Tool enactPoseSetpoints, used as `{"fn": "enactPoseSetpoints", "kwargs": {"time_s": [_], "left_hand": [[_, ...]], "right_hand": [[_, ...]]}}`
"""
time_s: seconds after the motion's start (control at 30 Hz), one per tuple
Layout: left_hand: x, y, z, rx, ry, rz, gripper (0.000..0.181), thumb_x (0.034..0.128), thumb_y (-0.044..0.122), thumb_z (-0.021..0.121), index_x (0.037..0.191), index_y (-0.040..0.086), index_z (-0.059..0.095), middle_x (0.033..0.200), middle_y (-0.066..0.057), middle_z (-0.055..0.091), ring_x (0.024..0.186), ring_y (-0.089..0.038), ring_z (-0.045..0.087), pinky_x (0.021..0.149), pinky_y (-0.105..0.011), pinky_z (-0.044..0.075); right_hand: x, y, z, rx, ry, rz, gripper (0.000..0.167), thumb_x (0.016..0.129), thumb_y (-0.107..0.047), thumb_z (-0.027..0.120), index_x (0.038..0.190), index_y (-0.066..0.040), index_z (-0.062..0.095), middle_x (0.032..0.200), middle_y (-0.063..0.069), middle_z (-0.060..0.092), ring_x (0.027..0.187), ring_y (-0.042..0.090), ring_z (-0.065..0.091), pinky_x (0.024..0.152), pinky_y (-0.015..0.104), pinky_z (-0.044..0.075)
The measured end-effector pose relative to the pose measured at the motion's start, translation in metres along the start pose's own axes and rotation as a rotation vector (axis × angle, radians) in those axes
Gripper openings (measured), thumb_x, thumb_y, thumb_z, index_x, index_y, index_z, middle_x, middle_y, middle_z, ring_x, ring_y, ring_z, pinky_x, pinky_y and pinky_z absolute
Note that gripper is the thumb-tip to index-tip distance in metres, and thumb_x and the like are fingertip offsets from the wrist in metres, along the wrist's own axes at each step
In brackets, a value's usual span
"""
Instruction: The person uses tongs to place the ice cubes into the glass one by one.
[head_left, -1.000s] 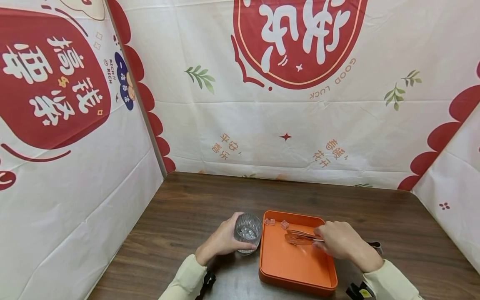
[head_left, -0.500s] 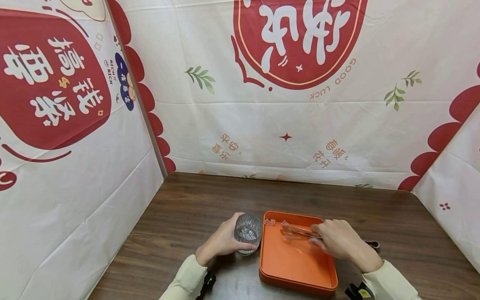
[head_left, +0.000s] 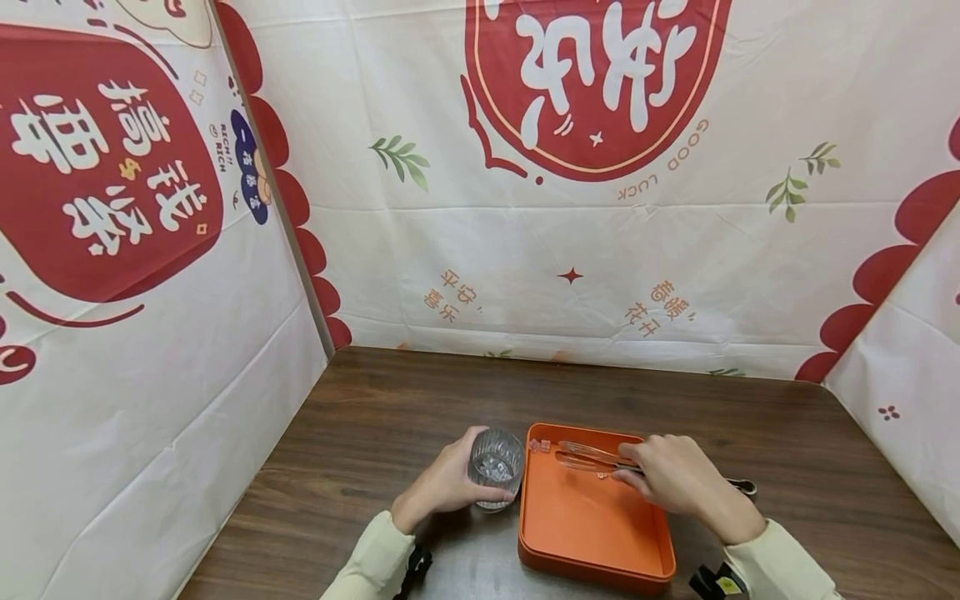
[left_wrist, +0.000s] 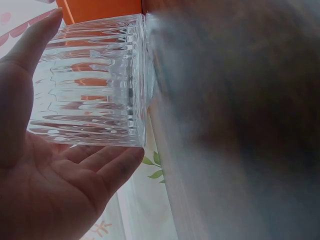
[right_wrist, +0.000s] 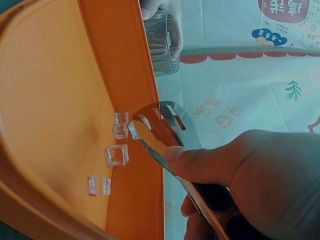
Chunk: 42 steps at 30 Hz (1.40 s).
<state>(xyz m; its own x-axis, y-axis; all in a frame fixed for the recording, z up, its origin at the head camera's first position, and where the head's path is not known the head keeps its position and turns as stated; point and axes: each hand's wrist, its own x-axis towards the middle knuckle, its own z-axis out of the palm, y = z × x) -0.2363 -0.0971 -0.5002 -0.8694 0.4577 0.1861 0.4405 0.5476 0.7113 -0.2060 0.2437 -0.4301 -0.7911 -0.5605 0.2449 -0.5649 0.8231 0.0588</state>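
Half hides the tongs, gripped here in the right hand, leaving a clear bit at the tips too small to call pinched or touched, and the contents of the glass hard to make out. Points the tongs leftward from that hand over the orange tray, close to clear cubes. Holds the glass in the left hand, thumb and fingers round it, just beside the tray.

The head camera looked forward and down over the worktop to the printed cloth. The left wrist camera, turned sideways, faced the glass close up; the right one, also sideways, looked into the orange tray from nearby. All three shared glass and tray.
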Motion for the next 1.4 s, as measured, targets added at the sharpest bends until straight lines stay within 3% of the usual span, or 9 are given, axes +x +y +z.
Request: {"fn": "enactPoseSetpoints", "kwargs": {"time_s": [0.3,0.73,1.0,1.4], "left_hand": [[0.0,-0.001,0.0,0.001,0.004,-0.001,0.093,0.0662,0.046,0.091,0.137,0.01,0.043,0.117,-0.01,0.064,0.105,-0.023,0.062,0.09,-0.037,0.052],[0.0,0.0,0.001,-0.01,0.005,-0.005,0.093,0.0661,0.046,0.091,0.138,0.01,0.043,0.118,-0.011,0.064,0.106,-0.024,0.063,0.091,-0.037,0.052],[0.0,0.0,0.0,-0.005,0.0,-0.013,0.095,0.066,0.046,0.091,0.139,0.01,0.042,0.119,-0.011,0.063,0.106,-0.024,0.063,0.091,-0.038,0.052],[0.0,0.0,0.0,-0.001,0.001,-0.013,0.093,0.0662,0.047,0.091,0.138,0.011,0.043,0.119,-0.01,0.063,0.106,-0.023,0.062,0.091,-0.037,0.051]], "right_hand": [[0.001,-0.001,-0.001,0.001,0.025,-0.004,0.035,0.087,-0.041,0.073,0.069,-0.026,0.047,0.053,-0.014,0.032,0.045,0.004,0.036,0.044,0.026,0.029],[0.005,0.0,-0.009,-0.002,0.081,0.005,0.024,0.084,-0.039,0.076,0.076,-0.024,0.058,0.056,-0.013,0.048,0.047,0.009,0.048,0.043,0.031,0.036],[0.006,0.001,-0.013,-0.004,0.119,0.007,0.026,0.083,-0.037,0.078,0.075,-0.024,0.057,0.055,-0.014,0.046,0.046,0.008,0.047,0.043,0.03,0.035],[0.01,-0.003,-0.02,-0.005,0.109,0.016,0.03,0.084,-0.039,0.076,0.074,-0.025,0.052,0.055,-0.017,0.04,0.046,0.003,0.039,0.044,0.027,0.031]]}}
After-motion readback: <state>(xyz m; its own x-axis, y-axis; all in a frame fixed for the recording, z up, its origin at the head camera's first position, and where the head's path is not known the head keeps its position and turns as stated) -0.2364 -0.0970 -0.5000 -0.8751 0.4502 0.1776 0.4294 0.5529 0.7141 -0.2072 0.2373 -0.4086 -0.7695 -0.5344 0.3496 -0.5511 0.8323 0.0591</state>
